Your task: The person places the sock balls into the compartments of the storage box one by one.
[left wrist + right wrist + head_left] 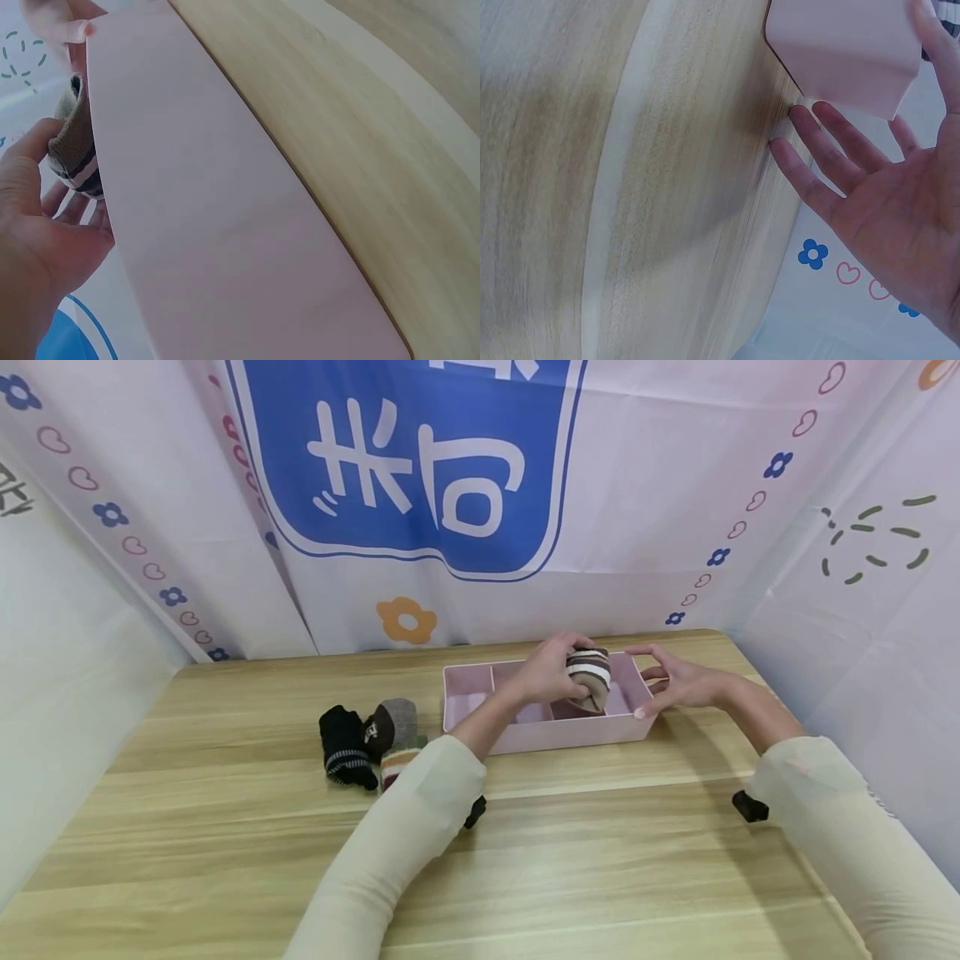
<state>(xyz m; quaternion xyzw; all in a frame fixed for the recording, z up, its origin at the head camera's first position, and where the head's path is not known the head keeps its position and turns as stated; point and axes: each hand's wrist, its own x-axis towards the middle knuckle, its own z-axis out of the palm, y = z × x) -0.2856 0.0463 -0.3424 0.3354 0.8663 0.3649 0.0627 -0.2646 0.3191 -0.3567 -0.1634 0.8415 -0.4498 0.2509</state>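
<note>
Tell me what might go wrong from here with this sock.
The brown-and-white striped sock, held by the left hand at the pink divided box, could catch on an inner wall. The right hand spreads its fingers at the box's end rather than wrapping it, so a push might shift the box. The left sleeve overlaps the orange-striped sock in the head view and may brush it.

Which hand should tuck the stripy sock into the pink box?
Probably the left hand: it grips the striped sock at the top of the pink box. The right hand only touches the box's end.
</note>
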